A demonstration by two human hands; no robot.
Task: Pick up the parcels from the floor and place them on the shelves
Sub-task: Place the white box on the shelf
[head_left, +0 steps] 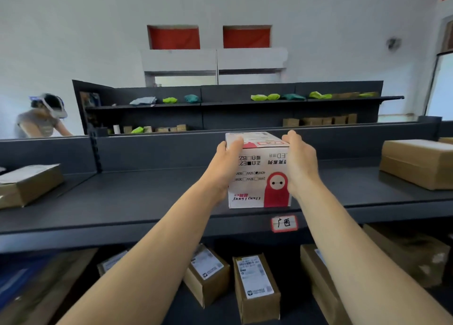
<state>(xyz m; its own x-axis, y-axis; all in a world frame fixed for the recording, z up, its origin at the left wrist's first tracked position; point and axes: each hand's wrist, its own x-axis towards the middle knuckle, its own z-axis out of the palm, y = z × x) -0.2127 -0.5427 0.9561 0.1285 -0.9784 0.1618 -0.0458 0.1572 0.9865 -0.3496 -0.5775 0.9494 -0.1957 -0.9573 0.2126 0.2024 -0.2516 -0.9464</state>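
A white parcel box [258, 175] with a red cartoon figure and upside-down print stands on the dark grey top shelf [147, 192], near its front edge. My left hand [224, 168] presses its left side and my right hand [300, 163] presses its right side, fingers curled over the top corners. Both arms reach forward from below. The box's bottom appears to rest on the shelf board.
A brown parcel [27, 185] lies at the shelf's left, stacked brown boxes [419, 163] at its right. Several labelled cardboard parcels [256, 285] fill the lower shelf. A red-framed label [284, 223] marks the shelf edge. Behind, another rack holds green bags; a person [41, 119] stands far left.
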